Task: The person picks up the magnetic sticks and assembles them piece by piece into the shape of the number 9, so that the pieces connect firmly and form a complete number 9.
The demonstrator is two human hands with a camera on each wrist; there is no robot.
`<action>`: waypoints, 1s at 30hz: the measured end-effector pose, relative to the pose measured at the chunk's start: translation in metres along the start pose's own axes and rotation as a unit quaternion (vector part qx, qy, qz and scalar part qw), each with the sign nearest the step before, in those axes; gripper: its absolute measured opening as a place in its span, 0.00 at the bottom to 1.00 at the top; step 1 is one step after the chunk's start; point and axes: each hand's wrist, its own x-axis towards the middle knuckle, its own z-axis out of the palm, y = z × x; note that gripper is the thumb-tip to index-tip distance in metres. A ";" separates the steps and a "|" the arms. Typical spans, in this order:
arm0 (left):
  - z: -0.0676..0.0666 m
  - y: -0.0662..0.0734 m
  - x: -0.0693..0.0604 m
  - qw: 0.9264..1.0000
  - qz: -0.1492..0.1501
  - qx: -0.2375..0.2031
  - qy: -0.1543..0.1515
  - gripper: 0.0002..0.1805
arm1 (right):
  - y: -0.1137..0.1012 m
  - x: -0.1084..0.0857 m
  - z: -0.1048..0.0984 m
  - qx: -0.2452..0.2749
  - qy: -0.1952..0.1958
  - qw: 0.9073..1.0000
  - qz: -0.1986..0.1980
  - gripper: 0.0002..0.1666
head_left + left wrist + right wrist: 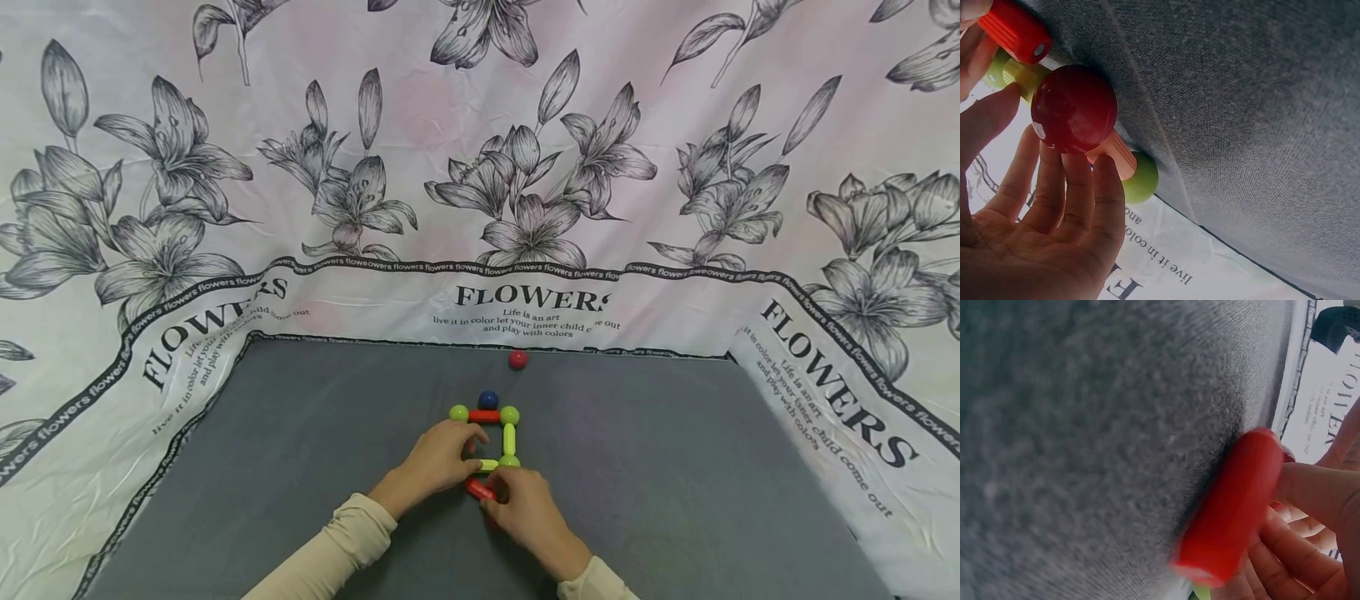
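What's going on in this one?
A person is working on a roughly square frame of coloured rods and balls on a grey surface. The left hand has its thumb and fingers around a red ball at one corner. The right hand holds a red rod at the frame's near side; whether the two touch is unclear. A blue ball sits at the far side, and another red ball lies apart, farther back.

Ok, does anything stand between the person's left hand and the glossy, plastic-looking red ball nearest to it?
Nothing visible does: in the left wrist view, the left hand has its fingers right at the glossy red ball. The ribbed red rod shows above the ball, not between them.
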 end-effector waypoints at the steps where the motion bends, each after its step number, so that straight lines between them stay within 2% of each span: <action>1: 0.000 0.000 0.000 1.000 0.001 0.001 0.001 0.15 | 0.000 0.000 0.000 -0.007 0.000 1.000 -0.004 0.09; 8: 0.001 -0.001 0.000 0.999 0.030 0.025 0.004 0.17 | -0.002 0.001 0.001 -0.033 0.002 0.999 -0.017 0.09; 16: 0.005 -0.002 0.000 0.998 0.050 0.050 0.000 0.09 | -0.003 -0.007 -0.010 -0.024 0.019 0.999 -0.016 0.08; 30: 0.005 -0.003 0.002 0.997 0.051 0.055 -0.002 0.08 | 0.017 -0.028 -0.025 -0.002 0.087 0.995 0.052 0.10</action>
